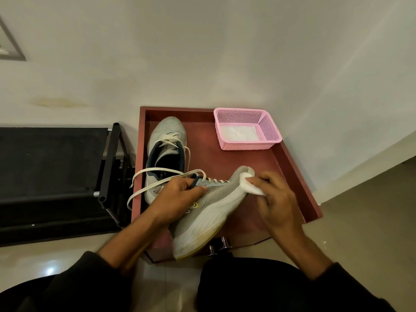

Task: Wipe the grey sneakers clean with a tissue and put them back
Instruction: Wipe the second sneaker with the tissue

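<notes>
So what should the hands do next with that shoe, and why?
Probably slide the tissue from the toe back along the white sole. The right hand presses it on the toe of the held sneaker, the left hand grips the laces end, and the long sole side faces up within reach.

Grey mesh sneaker [209, 199] with white ridged sole edged yellow, cream laces, yellow-and-black side badge. Second sneaker [166, 152]: pale grey, navy collar lining, cream laces. White tissue [249, 186]. Reddish-brown wooden tray [290, 167]. Pink perforated basket [267, 127] with white tissues [238, 132] inside. Black rack [110, 167]. Black sleeves [90, 278].
</notes>
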A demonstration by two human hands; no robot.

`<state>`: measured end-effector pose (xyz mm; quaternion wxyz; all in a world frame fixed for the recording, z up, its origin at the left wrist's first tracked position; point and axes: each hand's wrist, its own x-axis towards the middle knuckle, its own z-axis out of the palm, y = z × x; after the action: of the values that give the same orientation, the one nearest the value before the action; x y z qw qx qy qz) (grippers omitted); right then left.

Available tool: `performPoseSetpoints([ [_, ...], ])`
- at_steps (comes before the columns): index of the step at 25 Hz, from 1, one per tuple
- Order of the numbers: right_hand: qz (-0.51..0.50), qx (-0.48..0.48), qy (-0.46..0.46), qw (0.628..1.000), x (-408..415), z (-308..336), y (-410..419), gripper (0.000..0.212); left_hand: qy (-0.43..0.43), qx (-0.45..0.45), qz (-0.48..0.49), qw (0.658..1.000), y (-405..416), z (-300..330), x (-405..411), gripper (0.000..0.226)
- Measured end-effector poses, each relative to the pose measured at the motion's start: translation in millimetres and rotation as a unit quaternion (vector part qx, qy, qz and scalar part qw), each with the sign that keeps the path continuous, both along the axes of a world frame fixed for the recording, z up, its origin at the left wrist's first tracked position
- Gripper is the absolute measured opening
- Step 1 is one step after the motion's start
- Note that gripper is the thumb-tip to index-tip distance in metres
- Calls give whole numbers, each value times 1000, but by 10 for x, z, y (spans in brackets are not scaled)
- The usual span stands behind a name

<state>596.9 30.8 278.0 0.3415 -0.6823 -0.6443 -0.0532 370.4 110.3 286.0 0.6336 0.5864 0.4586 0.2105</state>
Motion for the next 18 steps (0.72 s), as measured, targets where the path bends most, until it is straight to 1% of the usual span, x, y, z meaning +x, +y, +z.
performPoseSetpoints([
  [3,123,14,-43,991,-235,2,-227,30,8,11,-4,1000,9,-62,-18,25],
  [4,154,15,-56,986,-249,-1,-263,29,10,13,-4,1000,6,-82,-22,25],
  [5,163,14,-63,984,-198,-13,-245,28,12,13,-3,1000,3,-92,-20,25],
  [6,147,15,-63,987,-114,-24,-193,28,16,13,-3,1000,-3,-98,-21,25],
  [9,19,-7,-27,999,167,-31,26,33,47,45,-11,998,-25,-101,-27,29],
  [11,-9,-15,-10,1000,173,-32,40,30,59,62,-14,996,-39,-104,-33,31],
  [13,37,2,-16,999,23,-21,-74,27,63,67,-9,996,-31,-129,-52,26],
  [15,129,5,-44,991,-131,-8,-241,27,65,70,-5,995,-39,-140,-71,26],
  [16,165,-2,-63,984,-150,1,-287,30,64,71,-6,995,-42,-147,-73,29],
  [17,179,-4,-77,981,-127,-1,-291,33,65,73,-8,995,-40,-158,-71,32],
  [18,165,4,-83,983,-64,-27,-250,34,68,76,-8,995,-37,-162,-74,32],
])
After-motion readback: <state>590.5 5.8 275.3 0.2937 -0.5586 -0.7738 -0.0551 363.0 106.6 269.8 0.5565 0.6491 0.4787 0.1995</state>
